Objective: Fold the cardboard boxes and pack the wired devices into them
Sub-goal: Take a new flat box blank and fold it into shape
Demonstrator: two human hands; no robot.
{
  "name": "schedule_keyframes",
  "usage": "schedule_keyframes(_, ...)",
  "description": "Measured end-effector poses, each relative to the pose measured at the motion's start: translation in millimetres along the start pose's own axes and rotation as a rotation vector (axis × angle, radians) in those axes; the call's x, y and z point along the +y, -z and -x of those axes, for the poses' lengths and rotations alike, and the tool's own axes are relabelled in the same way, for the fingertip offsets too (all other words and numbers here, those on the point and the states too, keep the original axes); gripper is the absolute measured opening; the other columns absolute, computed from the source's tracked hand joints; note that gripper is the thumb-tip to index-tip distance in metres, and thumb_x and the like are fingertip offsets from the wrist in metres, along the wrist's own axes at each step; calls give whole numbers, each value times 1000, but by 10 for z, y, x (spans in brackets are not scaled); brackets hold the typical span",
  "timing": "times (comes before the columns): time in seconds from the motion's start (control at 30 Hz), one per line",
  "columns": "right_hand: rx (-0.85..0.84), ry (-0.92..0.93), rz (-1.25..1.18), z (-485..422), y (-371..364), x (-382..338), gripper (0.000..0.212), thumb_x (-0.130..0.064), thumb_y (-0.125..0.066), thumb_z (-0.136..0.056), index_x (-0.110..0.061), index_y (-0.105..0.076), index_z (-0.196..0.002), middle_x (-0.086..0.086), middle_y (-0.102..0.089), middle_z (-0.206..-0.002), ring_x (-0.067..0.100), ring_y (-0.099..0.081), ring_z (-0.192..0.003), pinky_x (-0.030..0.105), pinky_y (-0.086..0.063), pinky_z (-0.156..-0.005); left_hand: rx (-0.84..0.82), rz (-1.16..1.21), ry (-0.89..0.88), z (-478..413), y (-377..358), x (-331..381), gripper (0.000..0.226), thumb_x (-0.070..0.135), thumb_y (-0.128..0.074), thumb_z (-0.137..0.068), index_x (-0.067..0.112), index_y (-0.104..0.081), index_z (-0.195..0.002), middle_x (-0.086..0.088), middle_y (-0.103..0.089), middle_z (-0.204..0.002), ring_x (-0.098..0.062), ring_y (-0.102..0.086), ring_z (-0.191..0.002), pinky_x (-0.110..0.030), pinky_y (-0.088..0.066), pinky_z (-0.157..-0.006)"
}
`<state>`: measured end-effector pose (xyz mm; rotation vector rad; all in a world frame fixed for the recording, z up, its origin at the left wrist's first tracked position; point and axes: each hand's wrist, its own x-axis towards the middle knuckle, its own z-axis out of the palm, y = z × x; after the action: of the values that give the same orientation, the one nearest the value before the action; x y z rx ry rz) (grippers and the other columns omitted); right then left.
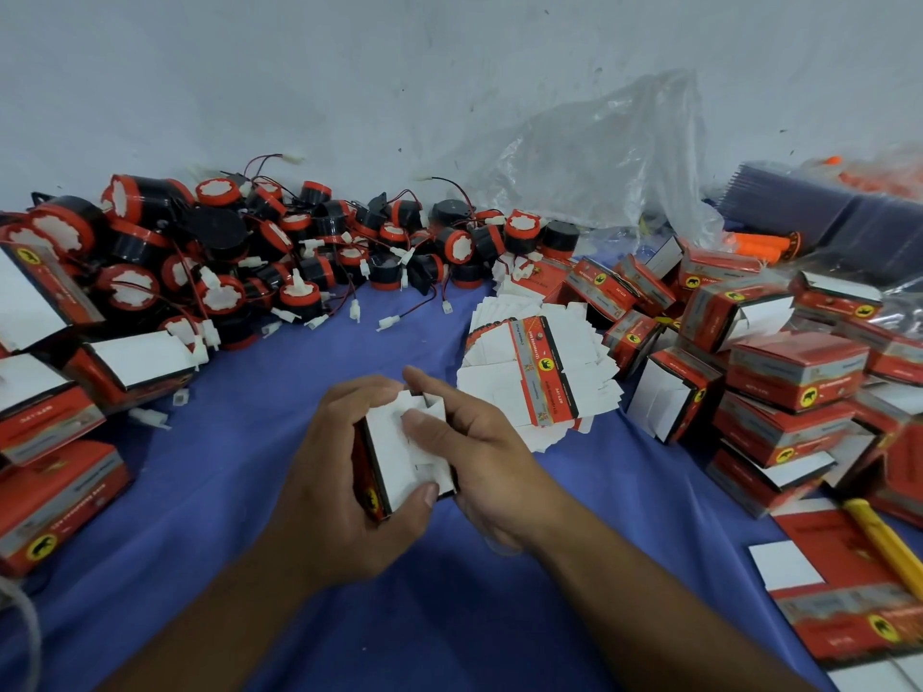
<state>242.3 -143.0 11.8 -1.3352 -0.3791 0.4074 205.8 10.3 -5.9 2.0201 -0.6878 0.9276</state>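
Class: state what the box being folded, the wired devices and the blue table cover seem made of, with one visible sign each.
Box: thin card, printed red outside, plain white inside; it folds sharply. Devices: likely moulded plastic, black and red, slight sheen. Cover: probably cloth, matte.

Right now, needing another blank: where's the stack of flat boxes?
Head view, centre-right: the stack of flat boxes lies on the blue cloth, just beyond the right hand.
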Motion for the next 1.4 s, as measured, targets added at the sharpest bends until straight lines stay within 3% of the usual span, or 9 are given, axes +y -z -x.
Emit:
schedule_keyframes(0.3, 18, 57, 301, -4, 70, 1, 40, -26, -53, -104, -23, -49, -143, -4, -59, -140, 6, -60, -121, 23, -52, -94, -24, -20, -18, -21, 36, 6, 62, 32, -72, -74, 6, -45, -123, -14, -52, -125, -27, -57, -117, -33, -48, -94)
schedule_keyframes(0.57, 59, 167, 513, 30, 38, 31, 56, -47, -47, -102, -27, -37, -153, -11, -56, -140, 1, -55, -124, 27, -49, -103, -33, -31, -33, -23, 45, 11, 57, 33, -68, -78, 7, -46, -123, -10, -51, -129, -26, -55, -121, -31, -46, -98)
schedule_keyframes(0.67, -28, 80, 341, 31, 34, 22, 67, -63, -43, -93, -39, -33, -154, -18, -47, -150, 1, -44, -137, 32, -41, -114, -17, -18, -15, -30, 44, 14, 55, 31, -67, -77, 7, -46, -122, -9, -51, -128, -23, -55, -120, -30, -46, -96)
schedule_keyframes(0.77, -68, -31, -59, 13, 44, -25, 49, -43, -54, -90, -39, -52, -139, -24, -60, -135, 5, -52, -131, 27, -49, -103, -5, 3, -3, -21, 55, 9, 56, 30, -66, -76, 7, -45, -122, -13, -52, -127, -28, -56, -120, -35, -48, -95)
schedule_keyframes(0.87, -109, -70, -273, 1, 54, -64, 47, -24, -60, -87, -24, -59, -134, -3, -59, -143, 18, -54, -133, 31, -53, -99, -8, 7, -10, -11, 62, 16, 56, 30, -66, -75, 7, -45, -123, -13, -52, -128, -29, -55, -121, -34, -47, -97)
schedule_keyframes(1.0, -155, -85, -294, 14, 68, -109, 53, -15, -63, -85, -15, -59, -137, 9, -59, -142, 28, -56, -130, 42, -51, -103, -22, -13, -47, 4, 71, 13, 58, 29, -65, -75, 7, -45, -124, -14, -51, -127, -29, -54, -120, -36, -46, -97)
schedule_keyframes(1.13, -149, -66, -199, 20, 46, -94, 52, -12, -73, -84, -17, -61, -135, 1, -67, -124, 20, -66, -111, 36, -55, -93, -59, -44, -98, 29, 60, -9, 58, 28, -64, -76, 5, -45, -125, -17, -52, -126, -29, -52, -120, -39, -47, -97)
schedule_keyframes(1.3, -65, -107, -131, 8, 25, -54, 55, -25, -76, -84, -9, -59, -134, 16, -64, -130, 31, -63, -118, 51, -49, -102, -13, -72, -114, 32, 31, -60, 55, 30, -61, -81, 4, -43, -126, -17, -47, -130, -32, -51, -121, -42, -46, -97)
schedule_keyframes(1.4, -151, -157, -48, 17, 96, -105, 38, -29, -69, -91, -8, -67, -123, 11, -71, -115, 25, -68, -107, 40, -56, -88, -15, -114, -153, 40, -9, -72, 56, 30, -60, -81, 3, -40, -126, -18, -43, -134, -36, -48, -123, -49, -45, -96)
